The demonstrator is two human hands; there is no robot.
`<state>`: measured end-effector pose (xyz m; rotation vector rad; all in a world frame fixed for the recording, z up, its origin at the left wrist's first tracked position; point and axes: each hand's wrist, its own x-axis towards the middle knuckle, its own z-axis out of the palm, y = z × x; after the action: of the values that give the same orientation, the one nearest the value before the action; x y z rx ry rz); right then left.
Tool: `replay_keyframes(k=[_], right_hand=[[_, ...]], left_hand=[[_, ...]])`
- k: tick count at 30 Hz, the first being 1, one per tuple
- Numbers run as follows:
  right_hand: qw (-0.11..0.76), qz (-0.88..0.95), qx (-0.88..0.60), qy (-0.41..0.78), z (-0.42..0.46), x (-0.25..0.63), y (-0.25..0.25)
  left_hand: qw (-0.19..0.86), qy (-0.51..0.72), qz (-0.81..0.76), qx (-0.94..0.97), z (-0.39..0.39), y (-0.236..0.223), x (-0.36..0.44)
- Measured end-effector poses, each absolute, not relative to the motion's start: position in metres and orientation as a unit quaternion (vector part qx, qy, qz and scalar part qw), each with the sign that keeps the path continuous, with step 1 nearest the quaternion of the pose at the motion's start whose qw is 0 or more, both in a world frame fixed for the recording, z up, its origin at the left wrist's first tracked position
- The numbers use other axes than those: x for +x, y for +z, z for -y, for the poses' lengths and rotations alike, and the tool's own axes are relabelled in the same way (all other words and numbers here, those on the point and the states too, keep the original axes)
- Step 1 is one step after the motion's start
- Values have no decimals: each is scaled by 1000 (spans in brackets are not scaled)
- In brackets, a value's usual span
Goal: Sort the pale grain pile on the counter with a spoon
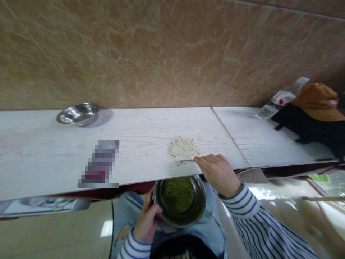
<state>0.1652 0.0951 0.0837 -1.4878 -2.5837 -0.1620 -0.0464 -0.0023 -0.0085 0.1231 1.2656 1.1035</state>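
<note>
My left hand (148,220) grips the left rim of a steel bowl (199,201), held over my lap just below the table's front edge. Green mung beans (178,194) cover the bottom of this bowl. On the tabletop above it lies a thin pile of white rice grains (183,145) with green beans scattered through it. My right hand (219,174) is closed around a thin metal utensil (186,160), which points left along the near edge of the pile. The exact shape of its tip is too small to make out. A few beans lie loose around that tip.
Another steel bowl (79,114) sits at the back left near the wall. A pixelated flat object (99,163) lies at the front left of the white table (140,129). At the right are a tilted water bottle (280,100), a brown cap (320,100) and dark cloth (309,129).
</note>
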Motion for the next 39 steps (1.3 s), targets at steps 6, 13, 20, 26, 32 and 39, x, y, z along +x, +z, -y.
replay_keyframes(k=[6, 13, 20, 26, 32, 39], right_hand=[[91, 838, -533, -76, -93, 181, 85], [67, 832, -544, -83, -87, 186, 83], [64, 831, -548, -76, -81, 184, 85], [56, 832, -546, -82, -80, 183, 85], [68, 843, -528, -73, -75, 179, 85], [72, 839, -533, -83, -69, 184, 85]], left_hand=[[661, 488, -568, 52, 3, -7, -48], [668, 485, -562, 55, 3, -8, -45], [670, 486, -558, 56, 2, -8, -43], [671, 486, -557, 62, 3, -9, -43], [665, 494, -555, 66, 2, -6, -41], [674, 491, -548, 70, 3, -5, -41]])
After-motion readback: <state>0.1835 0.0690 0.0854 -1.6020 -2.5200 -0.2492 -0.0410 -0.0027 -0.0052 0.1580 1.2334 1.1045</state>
